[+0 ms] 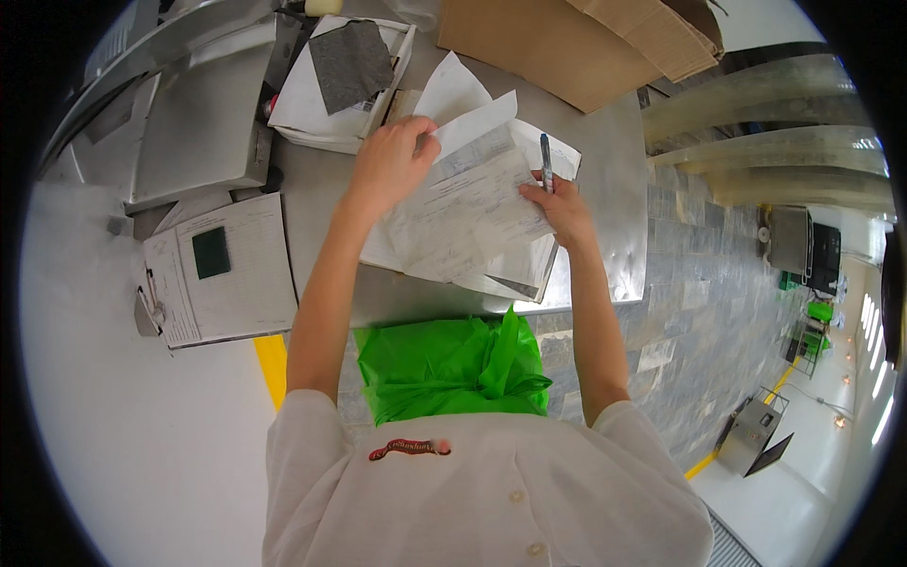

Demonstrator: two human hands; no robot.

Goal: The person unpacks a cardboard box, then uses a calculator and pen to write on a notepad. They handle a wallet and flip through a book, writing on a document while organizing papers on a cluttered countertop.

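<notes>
Loose handwritten sheets of paper (463, 213) lie in a stack over the metal table in front of me. At the stack's upper left, my left hand (395, 159) is closed, its thumb and fingers pinching a sheet whose folded white part (477, 123) stands up beyond it. My right hand (564, 210) is at the stack's right edge, with the thumb on top of the papers. A dark pen (546, 156) points up between its fingers. Part of a board or folder shows under the lower right of the papers.
A white box (312, 123) with a grey cloth (351, 64) stands behind my left hand. A cardboard box (543, 52) is at the back. Left are metal equipment (203, 118) and a clipboard (248, 307). A green plastic bag (444, 373) sits below the metal table's (614, 180) edge.
</notes>
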